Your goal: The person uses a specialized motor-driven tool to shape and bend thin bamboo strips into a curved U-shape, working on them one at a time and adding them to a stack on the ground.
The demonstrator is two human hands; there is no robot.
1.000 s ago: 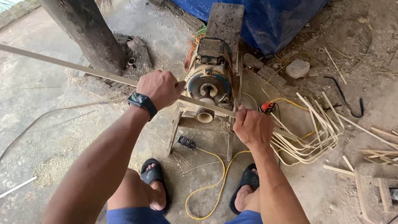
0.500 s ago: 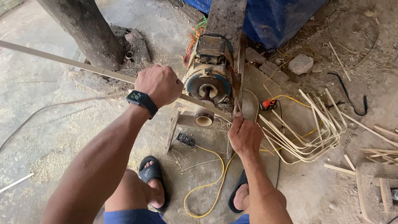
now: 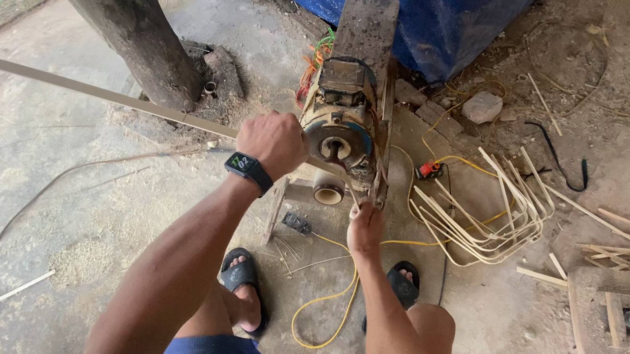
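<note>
Now the left hand (image 3: 281,142), clenched on the long bamboo strip (image 3: 93,92) left of the motor (image 3: 343,128), is staying put while the right hand (image 3: 365,229), fingers pinching the strip's end, is drawing back below the motor, suggesting the strip is feeding through.
</note>
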